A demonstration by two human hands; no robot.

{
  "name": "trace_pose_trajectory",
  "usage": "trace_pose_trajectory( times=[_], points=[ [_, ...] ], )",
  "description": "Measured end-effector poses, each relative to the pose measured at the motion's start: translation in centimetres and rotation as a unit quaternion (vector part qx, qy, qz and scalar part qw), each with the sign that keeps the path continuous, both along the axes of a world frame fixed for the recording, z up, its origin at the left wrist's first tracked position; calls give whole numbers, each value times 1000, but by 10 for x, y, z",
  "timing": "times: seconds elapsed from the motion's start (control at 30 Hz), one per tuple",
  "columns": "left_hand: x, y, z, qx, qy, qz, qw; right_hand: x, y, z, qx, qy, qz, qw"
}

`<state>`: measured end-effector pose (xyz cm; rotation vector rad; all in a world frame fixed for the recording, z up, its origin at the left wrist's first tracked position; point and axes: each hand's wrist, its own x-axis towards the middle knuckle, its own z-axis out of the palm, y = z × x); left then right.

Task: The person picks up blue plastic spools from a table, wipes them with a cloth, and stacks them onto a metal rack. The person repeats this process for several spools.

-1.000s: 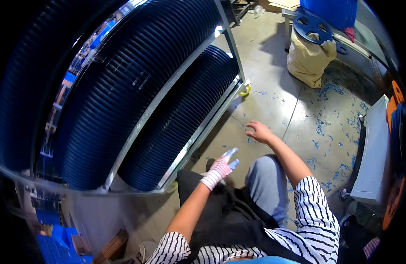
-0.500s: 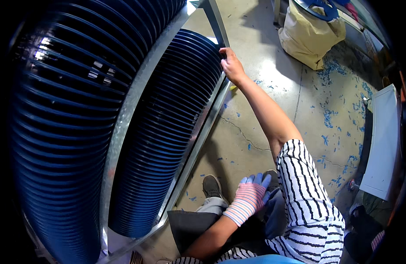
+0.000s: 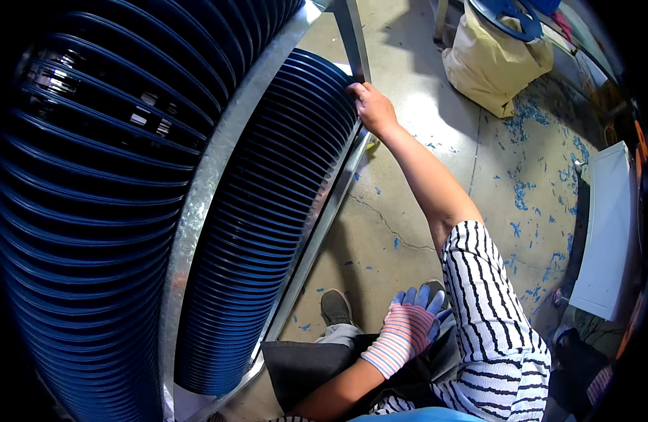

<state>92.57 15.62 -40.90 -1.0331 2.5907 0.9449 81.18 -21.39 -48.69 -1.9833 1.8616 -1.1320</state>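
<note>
My right hand (image 3: pixel 374 109) is bare and reaches to the far end of a row of thin dark blue discs (image 3: pixel 268 176). Its fingers are curled and pinched on the rim of a disc near that end; the fingertips are partly hidden. The discs stand on edge, closely spaced, inside a grey metal frame (image 3: pixel 197 204). My left hand (image 3: pixel 408 323) wears a striped glove with bluish fingers. It hovers in front of my body, fingers spread, holding nothing.
A second long row of dark blue discs (image 3: pixel 92 232) fills the left side. Blue scraps (image 3: pixel 522 193) litter the concrete floor. A cream sack (image 3: pixel 489 60) with a blue ring piece (image 3: pixel 510 17) stands far right. At the right is a white panel (image 3: pixel 601 232).
My right hand has turned slightly, its fingers now curled lower at the disc rim. My gloved left hand has shifted slightly right and down. The view has moved a little.
</note>
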Motion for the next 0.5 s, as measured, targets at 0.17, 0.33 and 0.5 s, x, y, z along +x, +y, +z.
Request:
trace_pose_trajectory(
  times=[0.17, 0.33, 0.5],
  points=[
    [-4, 0, 4, 16, 26, 25, 999, 7, 0, 12, -27, 30, -59, 997],
    [-6, 6, -6, -19, 51, 51, 997, 11, 0, 20, -58, 110, -90, 988],
    [-11, 11, -5, -23, 39, 60, 997, 10, -9, 21, -182, 149, -62, 970]
  ],
)
